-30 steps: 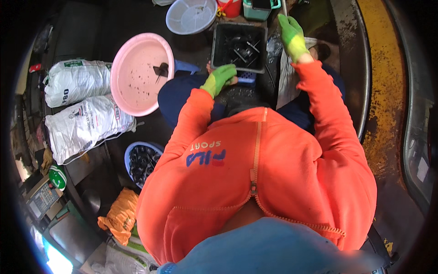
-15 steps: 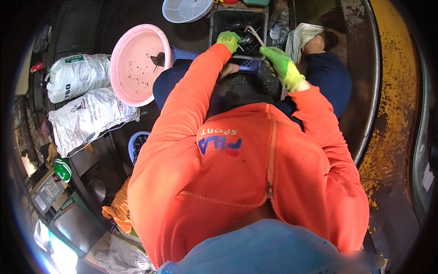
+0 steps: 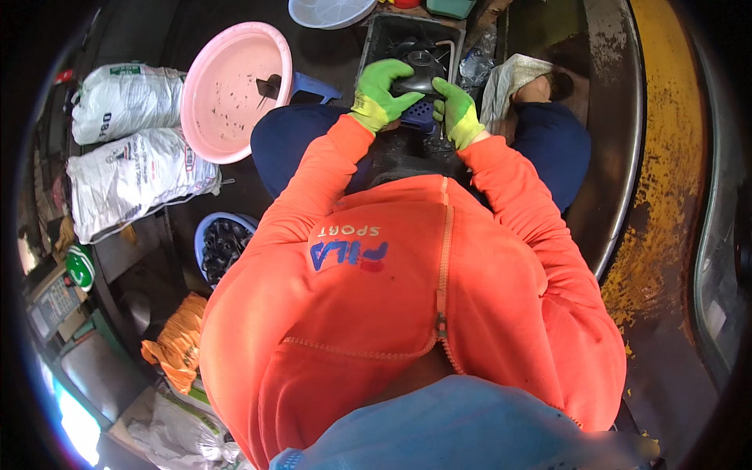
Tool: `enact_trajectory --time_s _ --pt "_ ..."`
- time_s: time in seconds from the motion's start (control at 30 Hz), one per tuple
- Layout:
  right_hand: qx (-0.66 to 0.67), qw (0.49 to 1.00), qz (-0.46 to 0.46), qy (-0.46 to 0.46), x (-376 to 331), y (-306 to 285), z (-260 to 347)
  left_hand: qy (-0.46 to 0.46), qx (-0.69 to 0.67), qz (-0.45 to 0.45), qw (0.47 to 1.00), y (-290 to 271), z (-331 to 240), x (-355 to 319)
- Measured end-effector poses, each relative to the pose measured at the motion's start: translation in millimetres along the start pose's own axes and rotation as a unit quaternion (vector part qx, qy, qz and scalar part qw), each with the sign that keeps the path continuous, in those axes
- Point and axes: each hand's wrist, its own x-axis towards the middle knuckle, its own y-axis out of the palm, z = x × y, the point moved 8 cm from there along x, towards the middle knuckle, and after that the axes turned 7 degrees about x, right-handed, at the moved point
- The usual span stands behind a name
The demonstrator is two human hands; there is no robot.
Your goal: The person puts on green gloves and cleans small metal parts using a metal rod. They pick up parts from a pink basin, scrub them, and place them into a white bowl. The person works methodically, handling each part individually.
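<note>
In my left hand (image 3: 380, 94), gloved in green, is a black, glossy, rounded part with a raised ring (image 3: 421, 59), its kind unclear. The fingers close round its left side. My right hand (image 3: 459, 111), gloved the same way, meets the part's right edge. From its fingers a thin hooked metal rod (image 3: 451, 56) rises, bent at the top. Beyond the hands, a black rectangular crate (image 3: 371, 48) holds dark pieces that are hard to make out. A blue perforated plastic thing (image 3: 417, 116) shows between my hands.
To the left stands a pink basin (image 3: 205, 117) with dark scraps inside. White sacks (image 3: 129, 102) lie further left. A blue tub (image 3: 202, 235) of black pieces sits near my left elbow. A pale colander (image 3: 333, 14) is at the far edge. A rusty yellow panel (image 3: 666, 157) borders the right.
The black rounded part is now up between both hands, above the crate's near edge. My right hand has moved left and nearer to my left hand. The whole view has shifted slightly.
</note>
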Motion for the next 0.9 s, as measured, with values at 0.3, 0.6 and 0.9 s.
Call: enact_trajectory --time_s 0.3,0.6,0.9 --pt "-0.087 0.992 0.062 -0.064 -18.0 19.1 -0.3 -0.182 -0.416 0.142 0.88 -6.7 45.1 -10.8" --pt "-0.207 0.974 0.049 -0.077 -7.0 21.3 -23.3 -0.084 0.039 0.038 0.995 19.3 78.6 -15.8" --pt "-0.257 0.95 0.163 -0.073 -6.2 35.2 -43.6 -0.247 0.238 0.003 0.939 37.0 170.0 -44.6"
